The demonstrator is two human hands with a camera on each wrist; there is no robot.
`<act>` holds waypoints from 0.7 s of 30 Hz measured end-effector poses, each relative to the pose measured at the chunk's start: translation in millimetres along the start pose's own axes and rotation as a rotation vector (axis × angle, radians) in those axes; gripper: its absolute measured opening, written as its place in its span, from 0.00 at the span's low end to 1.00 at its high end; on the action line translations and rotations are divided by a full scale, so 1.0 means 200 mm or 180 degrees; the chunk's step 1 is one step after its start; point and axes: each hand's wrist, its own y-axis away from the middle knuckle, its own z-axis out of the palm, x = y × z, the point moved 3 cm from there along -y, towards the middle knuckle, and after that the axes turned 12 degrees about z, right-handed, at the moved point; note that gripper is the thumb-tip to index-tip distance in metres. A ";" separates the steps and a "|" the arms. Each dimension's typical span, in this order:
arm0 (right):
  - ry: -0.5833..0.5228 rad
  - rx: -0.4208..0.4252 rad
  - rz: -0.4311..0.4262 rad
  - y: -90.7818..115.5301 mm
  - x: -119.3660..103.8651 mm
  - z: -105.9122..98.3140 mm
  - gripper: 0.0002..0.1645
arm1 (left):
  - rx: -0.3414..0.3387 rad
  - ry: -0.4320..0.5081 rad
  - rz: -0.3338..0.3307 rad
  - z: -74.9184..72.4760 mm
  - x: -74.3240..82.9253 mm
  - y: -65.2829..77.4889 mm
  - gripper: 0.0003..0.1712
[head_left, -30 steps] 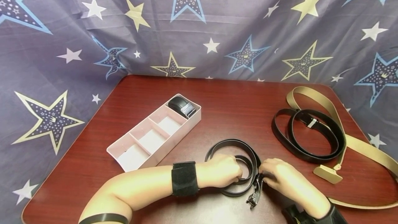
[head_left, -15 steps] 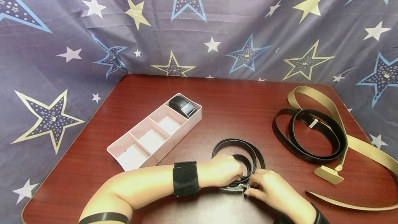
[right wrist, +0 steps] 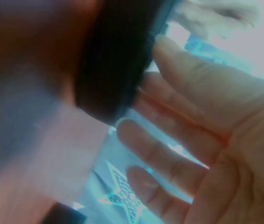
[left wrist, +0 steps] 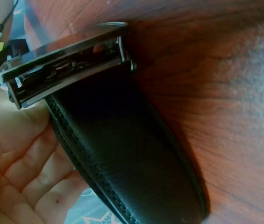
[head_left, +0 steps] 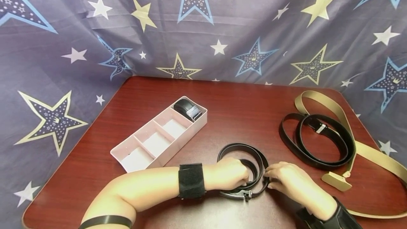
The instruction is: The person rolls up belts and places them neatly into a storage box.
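Observation:
A black belt point(head_left: 240, 146) with a silver buckle point(head_left: 244, 194) stands on its edge in loose coils near the table's front. My left hand point(head_left: 227, 174) is at the coil's left side, its curled fingers gripping the inner turns. In the left wrist view the buckle point(left wrist: 66, 65) and the wide strap point(left wrist: 117, 149) lie close beside that palm. On the coil's right side my right hand point(head_left: 287, 177) pinches the outer turn with thumb and fingertips. The right wrist view shows the dark strap point(right wrist: 117, 56), blurred, at the thumb tip; some of the fingertips are behind it.
A pink divided tray point(head_left: 187, 131) lies behind my left forearm, with a rolled black belt point(head_left: 187, 109) in its far compartment. To the right are another coiled black belt point(head_left: 292, 144) and a tan belt point(head_left: 337, 181) with a flat buckle, its strap running past the right edge.
The buckle end has swung left, from under my right hand to the coil's front. My right hand moved left with it, then back right to the outer turn. My left hand stays nearly still.

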 end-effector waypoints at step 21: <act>-0.0160 0.0221 0.0348 0.01 -0.17 0.10 0.17 | -0.0011 -0.0305 -0.0300 0.00 0.06 0.00 0.11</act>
